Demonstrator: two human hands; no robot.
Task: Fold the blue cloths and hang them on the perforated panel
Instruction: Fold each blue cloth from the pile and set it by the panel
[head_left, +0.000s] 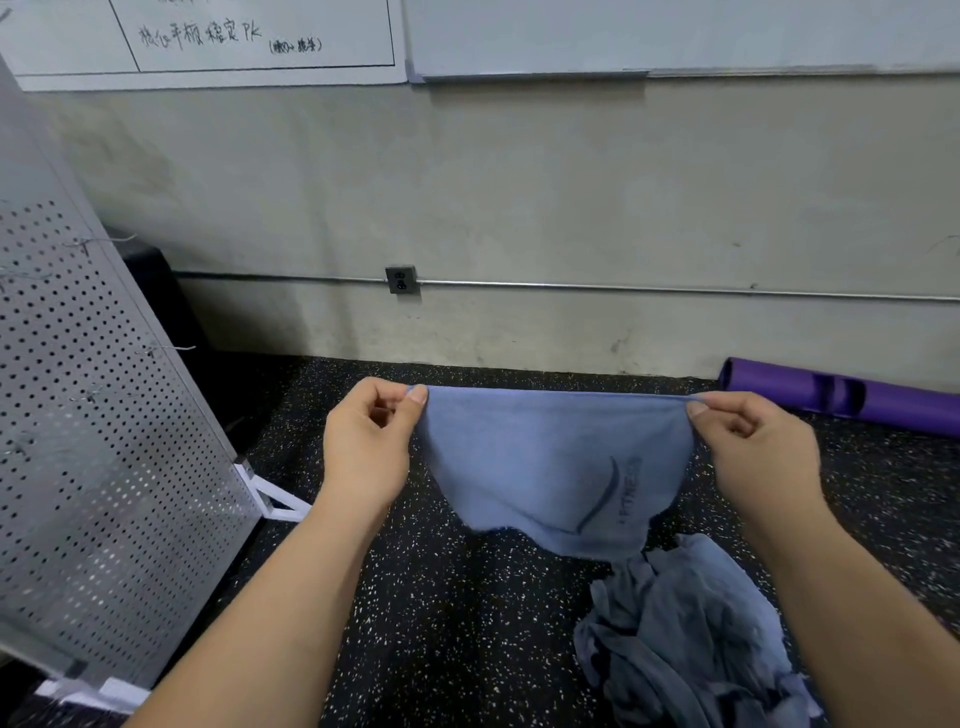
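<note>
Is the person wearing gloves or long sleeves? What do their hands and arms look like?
No gloves and no sleeves show. The left hand and right hand are bare, with no rings in sight. The left forearm and right forearm are bare down to the picture's bottom edge, with no watch or bracelet. The thumbnails look short and plain.
</note>
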